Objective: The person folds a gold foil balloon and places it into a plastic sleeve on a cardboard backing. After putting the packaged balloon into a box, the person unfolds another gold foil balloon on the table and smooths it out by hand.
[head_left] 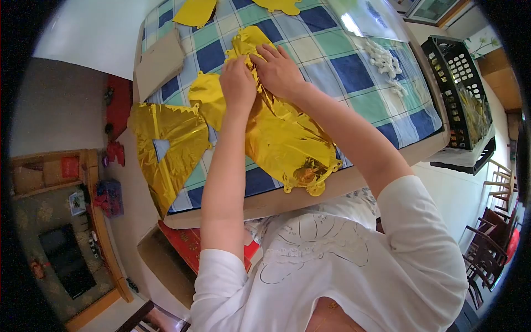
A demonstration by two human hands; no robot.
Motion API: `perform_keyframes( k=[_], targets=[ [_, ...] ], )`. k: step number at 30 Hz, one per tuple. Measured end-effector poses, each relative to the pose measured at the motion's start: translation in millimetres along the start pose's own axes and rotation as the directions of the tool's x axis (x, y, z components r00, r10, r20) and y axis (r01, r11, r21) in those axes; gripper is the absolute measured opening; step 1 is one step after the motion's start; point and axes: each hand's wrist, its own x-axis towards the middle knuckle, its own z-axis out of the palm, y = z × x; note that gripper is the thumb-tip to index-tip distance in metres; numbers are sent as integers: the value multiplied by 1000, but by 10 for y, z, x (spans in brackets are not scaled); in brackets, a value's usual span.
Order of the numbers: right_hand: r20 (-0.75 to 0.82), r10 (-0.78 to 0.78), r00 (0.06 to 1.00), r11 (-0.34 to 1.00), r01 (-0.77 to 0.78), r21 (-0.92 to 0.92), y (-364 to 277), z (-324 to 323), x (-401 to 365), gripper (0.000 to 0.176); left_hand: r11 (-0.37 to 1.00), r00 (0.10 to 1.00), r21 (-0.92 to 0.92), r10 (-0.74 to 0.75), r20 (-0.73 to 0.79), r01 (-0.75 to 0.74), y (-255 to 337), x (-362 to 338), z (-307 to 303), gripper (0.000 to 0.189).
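A flat, crumpled gold foil balloon [285,135] lies on the checked cloth in front of me, its scalloped tabs along the edge. My left hand [239,83] is closed, its curled fingers gripping the gathered upper part of the foil. Right beside it, my right hand [278,71] rests palm down on the same foil with its fingers spread apart. The foil is creased between the two hands, and the fingertips of the left one are partly hidden. More gold foil [171,144] with a triangular gap hangs over the table's left edge.
A blue, green and white checked cloth [354,74] covers the table. On it lie a cardboard piece [160,63], more gold foil shapes [196,12], a clear plastic sheet [368,19] and a white bunch [383,60]. A black crate [456,91] stands right; a red box [185,243] sits below.
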Motion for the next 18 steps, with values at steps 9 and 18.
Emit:
perform_keyframes(
  k=[9, 18],
  targets=[
    [-67, -15, 998, 997, 20, 69, 6, 27, -9, 36, 967, 983, 255, -52, 173, 6, -304, 330, 28, 30],
    [-38, -30, 999, 999, 31, 36, 16, 26, -14, 39, 954, 950, 296, -142, 277, 56, -322, 241, -87, 52]
  ],
)
